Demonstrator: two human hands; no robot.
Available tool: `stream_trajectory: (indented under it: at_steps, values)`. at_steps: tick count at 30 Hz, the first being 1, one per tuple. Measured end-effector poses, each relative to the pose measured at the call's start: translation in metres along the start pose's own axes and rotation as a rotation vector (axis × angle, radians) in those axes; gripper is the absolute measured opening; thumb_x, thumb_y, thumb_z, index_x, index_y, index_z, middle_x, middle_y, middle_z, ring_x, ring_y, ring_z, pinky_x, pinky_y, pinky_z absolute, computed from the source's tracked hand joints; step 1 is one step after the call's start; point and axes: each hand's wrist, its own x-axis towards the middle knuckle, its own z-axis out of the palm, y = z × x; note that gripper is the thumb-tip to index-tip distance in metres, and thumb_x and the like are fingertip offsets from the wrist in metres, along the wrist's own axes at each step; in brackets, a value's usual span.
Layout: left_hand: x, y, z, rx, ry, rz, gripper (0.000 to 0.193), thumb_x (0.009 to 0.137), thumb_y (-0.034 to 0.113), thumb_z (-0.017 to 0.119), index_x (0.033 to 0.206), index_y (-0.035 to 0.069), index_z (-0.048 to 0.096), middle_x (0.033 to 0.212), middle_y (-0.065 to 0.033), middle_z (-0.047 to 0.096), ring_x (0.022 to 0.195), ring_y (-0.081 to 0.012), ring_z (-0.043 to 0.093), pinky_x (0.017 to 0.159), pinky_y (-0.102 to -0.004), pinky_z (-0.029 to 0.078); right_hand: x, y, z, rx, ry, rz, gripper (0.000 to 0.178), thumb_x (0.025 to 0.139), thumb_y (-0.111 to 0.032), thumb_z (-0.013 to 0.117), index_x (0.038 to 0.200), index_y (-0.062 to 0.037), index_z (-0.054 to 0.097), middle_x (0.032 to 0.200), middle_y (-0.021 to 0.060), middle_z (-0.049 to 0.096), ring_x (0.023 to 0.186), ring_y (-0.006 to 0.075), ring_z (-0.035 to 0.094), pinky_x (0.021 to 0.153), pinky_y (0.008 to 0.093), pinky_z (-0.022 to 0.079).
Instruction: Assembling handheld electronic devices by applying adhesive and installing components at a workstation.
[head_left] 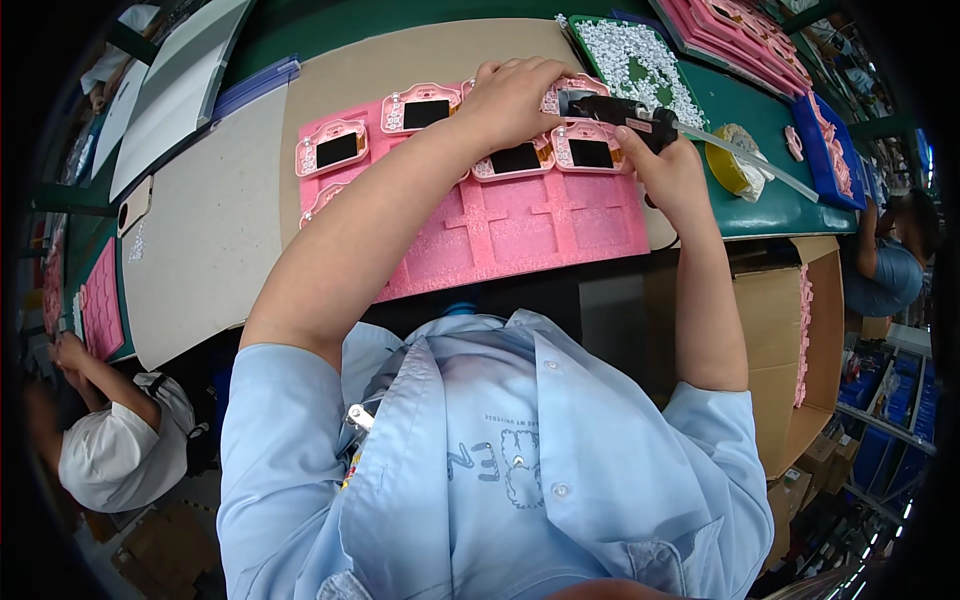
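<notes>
Risk: our right hand, fingers clamped on driver, may slip; left hand, fingers curled, pins case.

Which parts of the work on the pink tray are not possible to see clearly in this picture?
Head view, the only one:
- The pink part under the left hand: the palm covers it.
- The tip of the black tool in the right hand: the left hand hides where it touches.
- The tray's near left corner: the left forearm crosses it.
- The small white pieces in the green tray: too small to tell their shape.
</notes>
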Motion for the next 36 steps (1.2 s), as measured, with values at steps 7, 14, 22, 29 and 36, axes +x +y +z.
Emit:
stream_trajectory:
  at_steps: [7,14,22,29,36]
  values:
    - [-0.002,-0.001,0.001,0.021,0.008,0.019,0.049,0.074,0.02,0.072,0.121,0.02,0.056,0.111,0.0011,0.062,0.103,-0.0195,0.058,0.097,-0.0378,0.034,-0.01,-0.007,-0.019,-0.023,-0.04,0.135,0.039,0.084,-0.035,0.067,0.079,0.0041,0.067,0.061,0.0083,0.062,0.049,0.0163,0.054,0.046,0.0278,0.043]
    - [-0.003,0.002,0.0,0.033,0.004,0.039,0.049,0.075,0.02,0.072,0.121,0.02,0.055,0.111,0.0013,0.061,0.104,-0.0197,0.057,0.098,-0.0387,0.034,-0.008,-0.014,-0.019,-0.274,-0.051,0.001,0.041,0.084,-0.036,0.067,0.079,0.005,0.066,0.061,0.0086,0.061,0.048,0.0163,0.052,0.046,0.0291,0.041]
    - [-0.003,0.0,0.001,0.049,0.011,0.038,0.049,0.075,0.019,0.072,0.122,0.02,0.055,0.112,0.0013,0.061,0.106,-0.0195,0.056,0.099,-0.0389,0.034,-0.006,-0.014,-0.018,-0.251,-0.02,-0.002,0.035,0.084,-0.034,0.066,0.08,0.0008,0.067,0.057,0.0041,0.058,0.049,0.0133,0.05,0.045,0.026,0.039]
    - [-0.002,0.001,0.0,0.037,-0.038,0.027,0.049,0.078,0.022,0.07,0.124,0.019,0.054,0.114,-0.0001,0.06,0.109,-0.0212,0.055,0.099,-0.0395,0.034,-0.002,-0.023,-0.01,-0.396,-0.043,0.055,0.038,0.085,-0.033,0.066,0.08,0.004,0.065,0.06,0.0066,0.06,0.05,0.014,0.051,0.047,0.0268,0.041]
    - [-0.008,-0.009,0.008,0.112,0.103,0.131,0.047,0.081,0.028,0.068,0.124,0.016,0.053,0.116,-0.0037,0.06,0.113,-0.0238,0.052,0.1,-0.0397,0.033,-0.012,0.004,-0.021,0.457,-0.077,0.053,0.034,0.089,-0.028,0.063,0.087,0.0051,0.065,0.066,0.0074,0.063,0.058,0.0128,0.056,0.055,0.0229,0.045]
